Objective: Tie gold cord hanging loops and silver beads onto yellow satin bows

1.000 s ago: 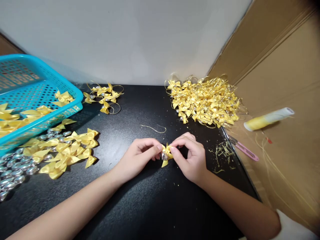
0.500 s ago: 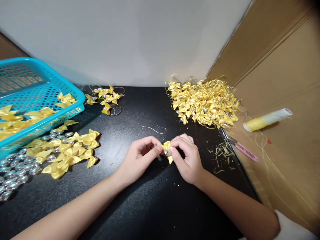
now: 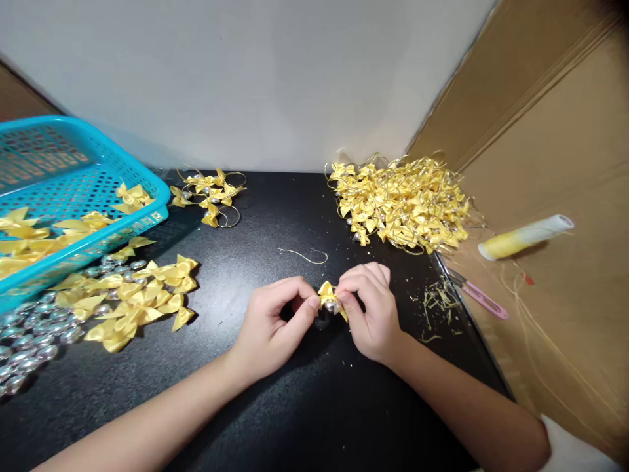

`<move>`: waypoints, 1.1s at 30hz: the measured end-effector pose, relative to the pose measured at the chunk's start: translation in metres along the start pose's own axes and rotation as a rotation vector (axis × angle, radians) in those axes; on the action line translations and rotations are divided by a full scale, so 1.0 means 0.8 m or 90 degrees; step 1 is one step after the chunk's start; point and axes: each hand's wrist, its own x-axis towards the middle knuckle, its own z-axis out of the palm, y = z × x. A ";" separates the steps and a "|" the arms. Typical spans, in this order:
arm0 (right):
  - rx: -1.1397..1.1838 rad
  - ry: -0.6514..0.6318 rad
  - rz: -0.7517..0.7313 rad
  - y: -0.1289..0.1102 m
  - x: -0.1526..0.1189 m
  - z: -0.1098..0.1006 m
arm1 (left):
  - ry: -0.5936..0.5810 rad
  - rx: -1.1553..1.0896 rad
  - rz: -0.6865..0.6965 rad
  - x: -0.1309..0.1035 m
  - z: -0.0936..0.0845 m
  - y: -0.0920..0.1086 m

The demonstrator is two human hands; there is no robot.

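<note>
Between my hands, just above the black table, is a yellow ribbon bow [image 3: 326, 291] with a round silver bell [image 3: 332, 306] against its front. My left hand [image 3: 280, 318] pinches the bow's left side between thumb and forefinger. My right hand [image 3: 371, 311] is closed on its right side near the bell, thumb against forefinger. A loose piece of thin gold cord [image 3: 303, 254] lies on the table beyond my hands. Whether a cord runs through the bow is hidden by my fingers.
A turquoise basket [image 3: 122, 226] holds yellow bows at left. Beside it lie loose bows [image 3: 147, 295] and silver bells [image 3: 29, 344]. Corded bows form a small group [image 3: 211, 193] and a big pile [image 3: 403, 203]. Right are cord clippings [image 3: 439, 298], a pink-handled cutter [image 3: 484, 301] and a spool [image 3: 525, 237].
The bow has turned between my fingers, and its bell and lower tail have shifted slightly right. Both hands still pinch it, a little farther apart. The surroundings have barely shifted in view.
</note>
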 end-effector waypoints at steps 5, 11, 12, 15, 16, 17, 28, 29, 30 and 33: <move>-0.009 -0.078 -0.040 0.005 0.007 -0.006 | -0.078 -0.025 -0.014 0.004 -0.008 -0.007; 0.071 -0.054 0.054 0.007 0.011 -0.009 | -0.056 0.080 0.029 0.008 -0.009 -0.010; 0.086 -0.049 0.081 0.007 0.010 -0.010 | -0.047 0.093 0.038 0.008 -0.008 -0.012; 0.112 -0.101 0.101 0.007 0.009 -0.009 | -0.049 0.138 0.086 0.006 -0.007 -0.017; 0.110 -0.122 0.095 0.007 0.009 -0.009 | -0.052 0.154 0.100 0.006 -0.006 -0.018; 0.103 -0.134 0.091 0.007 0.009 -0.008 | -0.057 0.165 0.108 0.006 -0.006 -0.018; 0.171 -0.078 0.107 0.003 0.008 -0.002 | -0.031 0.059 0.093 0.000 -0.002 -0.018; 0.179 -0.081 0.109 0.003 0.006 -0.001 | -0.034 0.045 0.092 -0.001 -0.002 -0.018; 0.181 -0.081 0.108 0.003 0.005 0.000 | -0.041 0.031 0.088 -0.001 -0.002 -0.018; 0.161 -0.072 0.083 0.004 0.002 0.001 | -0.051 0.004 0.061 -0.001 -0.002 -0.016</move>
